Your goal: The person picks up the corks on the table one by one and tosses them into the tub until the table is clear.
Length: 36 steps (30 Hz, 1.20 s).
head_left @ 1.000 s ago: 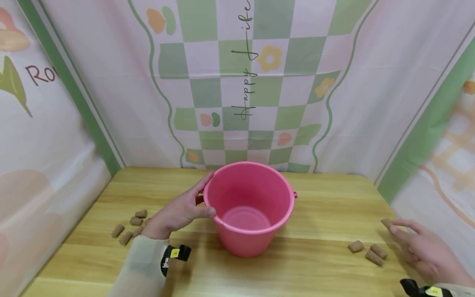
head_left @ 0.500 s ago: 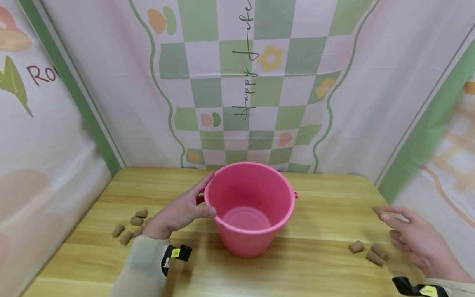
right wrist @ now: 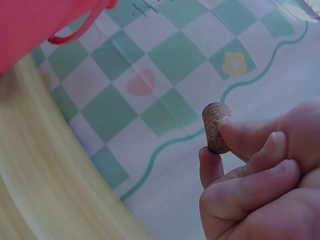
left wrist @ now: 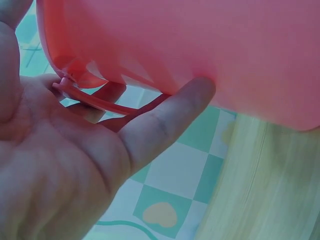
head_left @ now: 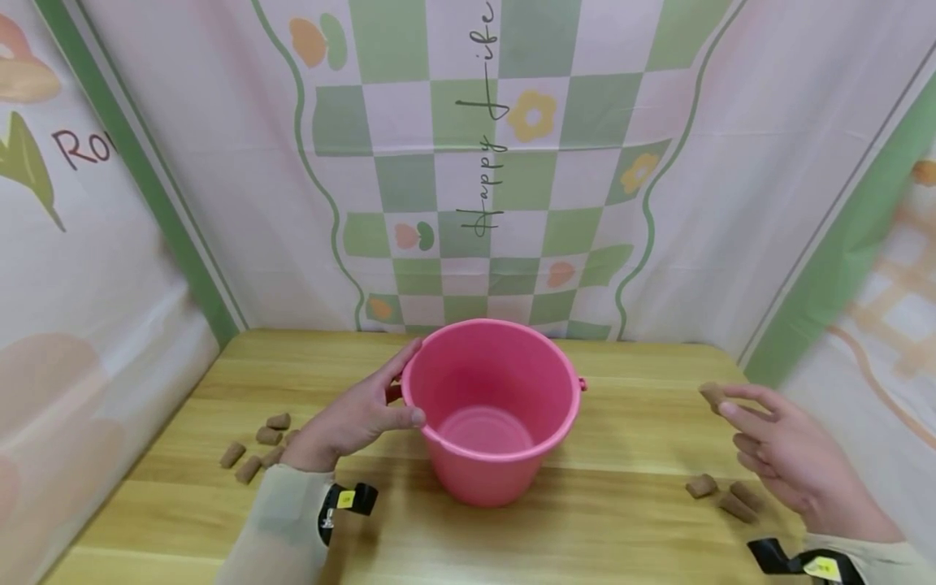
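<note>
A pink plastic bucket [head_left: 486, 479] stands upright on the wooden table, its inside bare to the bottom. My left hand [head_left: 354, 424] grips its left side, thumb over the rim and fingers along the outer wall. In the left wrist view the bucket's handle [left wrist: 95, 101] hangs down across those fingers. Off to the right, my right hand [head_left: 793, 459] pinches a brown cork [right wrist: 215, 127] between thumb and index finger, above the table. The other fingers of that hand are curled in. Several more corks [head_left: 702, 486] lie on the table just left of and below it.
Several corks [head_left: 232, 454] lie on the table's left side, partly hidden by my left forearm. A printed curtain [head_left: 468, 187] hangs behind the table [head_left: 621, 520], with further cloth at both sides. Each wrist wears a black strap [head_left: 354, 497].
My right hand has moved left and away from me with the cork, toward the bucket. The left hand and the bucket have kept still.
</note>
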### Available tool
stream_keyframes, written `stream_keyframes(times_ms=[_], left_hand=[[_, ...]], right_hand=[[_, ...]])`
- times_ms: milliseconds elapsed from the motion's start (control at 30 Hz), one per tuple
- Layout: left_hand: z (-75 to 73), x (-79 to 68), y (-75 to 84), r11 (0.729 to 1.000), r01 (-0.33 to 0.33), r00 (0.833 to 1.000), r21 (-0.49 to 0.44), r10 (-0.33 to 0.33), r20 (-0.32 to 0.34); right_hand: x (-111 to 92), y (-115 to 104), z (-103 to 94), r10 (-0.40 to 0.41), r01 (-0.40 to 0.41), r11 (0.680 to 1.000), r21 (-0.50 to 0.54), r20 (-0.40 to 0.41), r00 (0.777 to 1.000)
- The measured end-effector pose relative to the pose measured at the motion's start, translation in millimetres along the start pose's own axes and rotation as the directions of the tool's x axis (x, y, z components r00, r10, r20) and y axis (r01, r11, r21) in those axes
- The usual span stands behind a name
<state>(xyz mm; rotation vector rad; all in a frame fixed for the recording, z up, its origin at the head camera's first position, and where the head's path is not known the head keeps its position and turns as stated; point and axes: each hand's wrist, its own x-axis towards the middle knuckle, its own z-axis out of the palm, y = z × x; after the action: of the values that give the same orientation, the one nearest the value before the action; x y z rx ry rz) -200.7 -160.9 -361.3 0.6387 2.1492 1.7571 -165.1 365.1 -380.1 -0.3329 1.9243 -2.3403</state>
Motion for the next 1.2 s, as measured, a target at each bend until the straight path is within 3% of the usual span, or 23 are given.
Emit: stream_keyframes(times_ms=[967,1200], left_hand=[[-0.8,3.6,-1.9,1.000,-0.001,1.000,0.018,0.001,0.002],[-1.1,1.8,-2.2,1.000,0.007,1.000,0.026,-0.007,-0.006]], right_hand=[[25,-20,69.8,0.030,-0.026,0.996,-0.090,0.046,0.999],[33,-19,86.3,-0.006,0.013,0.998,-0.067,0.098,0.995]])
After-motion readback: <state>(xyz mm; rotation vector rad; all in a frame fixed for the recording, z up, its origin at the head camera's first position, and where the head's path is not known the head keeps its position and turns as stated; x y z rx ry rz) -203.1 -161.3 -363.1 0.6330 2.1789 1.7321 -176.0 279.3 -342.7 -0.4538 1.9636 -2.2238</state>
